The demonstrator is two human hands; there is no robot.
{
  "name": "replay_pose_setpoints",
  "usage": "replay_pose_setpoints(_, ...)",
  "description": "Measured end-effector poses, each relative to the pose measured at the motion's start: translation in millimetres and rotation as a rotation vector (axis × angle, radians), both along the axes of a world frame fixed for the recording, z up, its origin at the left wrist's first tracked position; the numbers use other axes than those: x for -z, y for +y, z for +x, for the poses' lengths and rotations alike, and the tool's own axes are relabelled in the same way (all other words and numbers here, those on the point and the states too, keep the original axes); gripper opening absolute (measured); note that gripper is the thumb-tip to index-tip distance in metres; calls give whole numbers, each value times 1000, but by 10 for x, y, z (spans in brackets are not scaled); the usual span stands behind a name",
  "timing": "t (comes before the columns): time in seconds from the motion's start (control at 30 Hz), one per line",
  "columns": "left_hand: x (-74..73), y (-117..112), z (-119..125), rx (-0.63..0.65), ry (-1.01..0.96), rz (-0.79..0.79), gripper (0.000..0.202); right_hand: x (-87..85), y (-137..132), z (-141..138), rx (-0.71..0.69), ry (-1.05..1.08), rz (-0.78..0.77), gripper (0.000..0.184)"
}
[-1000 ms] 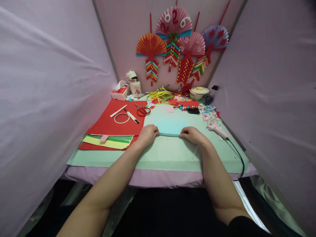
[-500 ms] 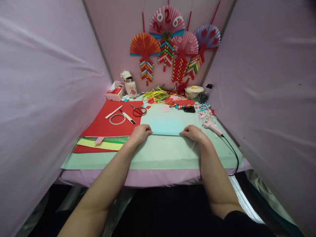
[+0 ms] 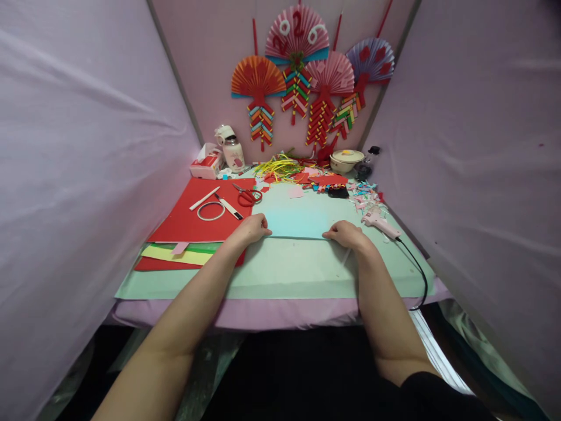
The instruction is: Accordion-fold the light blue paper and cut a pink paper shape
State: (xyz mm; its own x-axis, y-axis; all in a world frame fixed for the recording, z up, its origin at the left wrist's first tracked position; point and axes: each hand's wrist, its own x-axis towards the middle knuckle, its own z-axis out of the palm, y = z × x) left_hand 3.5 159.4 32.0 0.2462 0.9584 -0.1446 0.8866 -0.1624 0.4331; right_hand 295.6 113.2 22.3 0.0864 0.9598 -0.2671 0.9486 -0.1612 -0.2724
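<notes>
A light blue sheet of paper (image 3: pixel 298 223) lies on the pale green table cover, its near edge running between my two hands. My left hand (image 3: pixel 256 228) pinches the near left corner of the sheet. At the near right corner, my right hand (image 3: pixel 345 233) has thumb and fingers closed on the paper. Left of the sheet are red paper sheets (image 3: pixel 175 225), with red-handled scissors (image 3: pixel 249 197), a white utility knife (image 3: pixel 228 207), a white pen-like stick (image 3: pixel 204 199) and a roll of tape (image 3: pixel 211 211) lying on them.
A pink glue gun (image 3: pixel 380 224) with a black cord lies to the right. Paper scraps (image 3: pixel 366 196), yellow strings (image 3: pixel 280 168), a lidded bowl (image 3: pixel 346 160), a bottle (image 3: pixel 234 153) and a tissue box (image 3: pixel 207 164) line the back. Paper fans (image 3: pixel 297 35) hang on the wall.
Both hands keep their pinch on the blue sheet. My left hand's knuckles have lifted slightly. The whole view has shifted a little.
</notes>
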Motion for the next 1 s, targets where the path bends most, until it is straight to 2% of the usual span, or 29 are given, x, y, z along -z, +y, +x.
replay_pose_setpoints(0.27,-99,169,58,90,138,-99,13,-47,6,-4,14,8,-19,27)
replay_pose_setpoints(0.5,-191,117,26,179,40,-174,22,-19,31,-18,3,43,-18,24)
replay_pose_setpoints(0.63,-133,57,141,250,-86,-154,25,-44,15,-1,-3,46,-19,23)
replay_pose_setpoints(0.73,-50,59,211,254,-123,-144,23,-115,-32,-30,-18,39,21,21)
replay_pose_setpoints(0.87,20,91,215,234,-140,-145,23,-189,-64,-295,-108,75,197,26)
replay_pose_setpoints(1.0,28,81,200,217,-147,-148,24,-138,-4,-651,-222,136,136,17)
